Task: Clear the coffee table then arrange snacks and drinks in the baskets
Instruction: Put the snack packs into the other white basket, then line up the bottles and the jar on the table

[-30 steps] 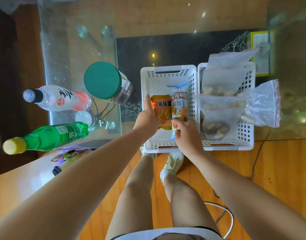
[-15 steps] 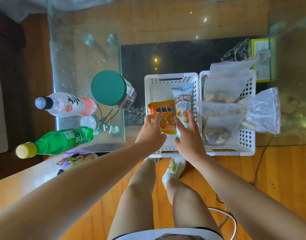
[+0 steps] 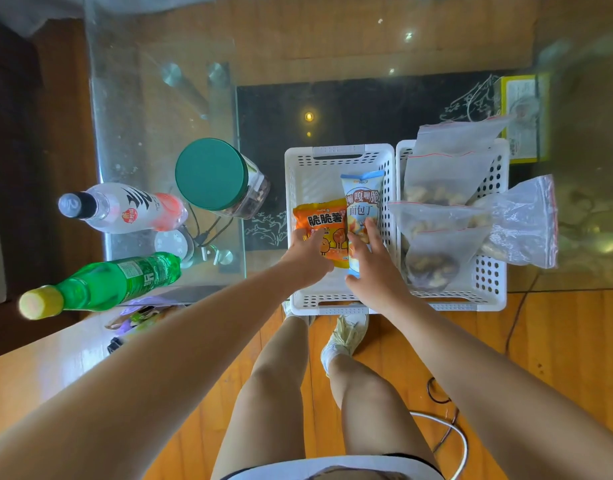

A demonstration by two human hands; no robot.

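Note:
Two white perforated baskets stand side by side on the glass coffee table; the left basket (image 3: 336, 152) holds an orange snack packet (image 3: 324, 220) and a blue-and-white snack packet (image 3: 362, 199) leaning next to it. My left hand (image 3: 308, 254) rests with spread fingers on the orange packet's lower half. My right hand (image 3: 370, 268) lies on the lower end of the blue packet, fingers stretched up along it. The right basket (image 3: 492, 299) holds clear zip bags of nuts (image 3: 443, 178), one bag (image 3: 523, 223) hanging over its right wall.
Left of the baskets on the glass table (image 3: 152, 109) stand a green-lidded jar (image 3: 211, 174), a clear bottle (image 3: 121, 209) and a green bottle (image 3: 118, 282). A yellow box (image 3: 519, 116) lies behind the right basket. Snack packs (image 3: 142, 313) lie below the table's near-left edge.
My left hand has moved from the orange packet's side onto its face. My right hand went from gripping the blue packet's bottom to lying flat along it.

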